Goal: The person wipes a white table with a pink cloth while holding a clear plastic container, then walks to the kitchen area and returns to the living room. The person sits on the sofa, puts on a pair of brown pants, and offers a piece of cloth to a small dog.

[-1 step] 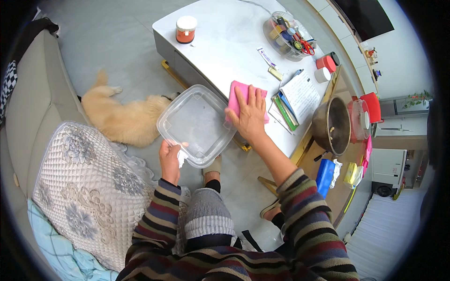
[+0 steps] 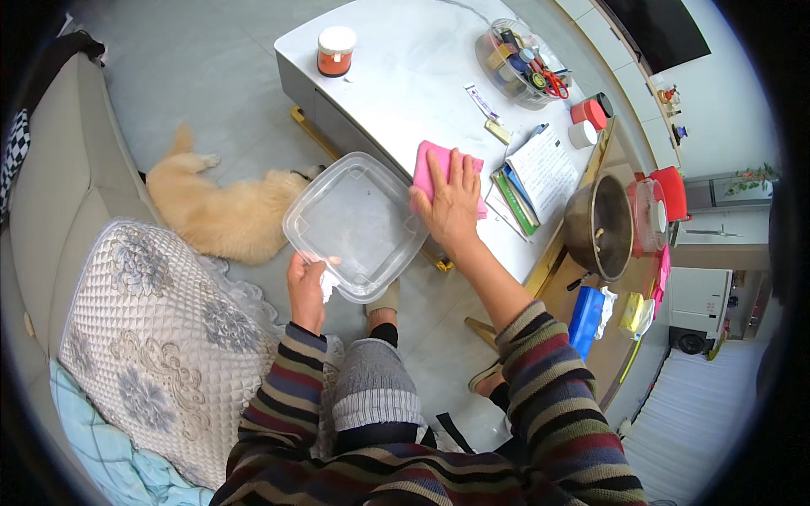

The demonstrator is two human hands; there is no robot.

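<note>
Head view: beige sofa (image 2: 55, 152) down the left side, white-topped coffee table (image 2: 396, 76) upper middle. Tan dog (image 2: 224, 215) lies on the floor between them. Metal bowl (image 2: 578, 228) just right of the table, a few small bits inside. Clear square plastic container (image 2: 354, 223) held out over the floor, beside the table's near edge. Clear bin (image 2: 498, 72) of odds and ends at the table's far side; open notebook (image 2: 544, 173) nearer. Left hand (image 2: 305, 291) closed on the container's near-left corner, thumb over the rim. Right hand (image 2: 451, 202) open and flat, fingers slightly spread, pressing on folded pink cloth (image 2: 424, 173) at the tabletop's near edge. Red jar (image 2: 335, 66) with white lid, far left corner. Crumpled white tissue (image 2: 328, 286) at the left hand.
</note>
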